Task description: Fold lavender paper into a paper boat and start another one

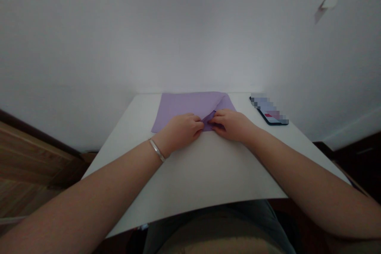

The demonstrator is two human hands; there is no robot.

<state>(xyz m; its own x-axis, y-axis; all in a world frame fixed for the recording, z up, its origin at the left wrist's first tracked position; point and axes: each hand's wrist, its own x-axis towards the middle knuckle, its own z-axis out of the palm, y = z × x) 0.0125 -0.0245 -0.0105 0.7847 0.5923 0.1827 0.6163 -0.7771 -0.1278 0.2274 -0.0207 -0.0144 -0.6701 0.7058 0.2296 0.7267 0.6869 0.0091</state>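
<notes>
A flat light-purple sheet lies at the far end of the white table, with a raised diagonal fold toward its right side. Whether it is a single layer of paper or an envelope-like piece, I cannot tell. My left hand grips its near edge around the middle, thumb and fingers closed. Just to the right, my right hand has its fingers bent and pinched at the folded, darker purple part. A small gap separates the two hands. A silver bangle circles my left wrist.
The white table reaches back to a pale wall. Toward its right edge lies a smartphone, its screen partly blurred out. Wooden furniture stands low on the left, and something dark is at the lower right.
</notes>
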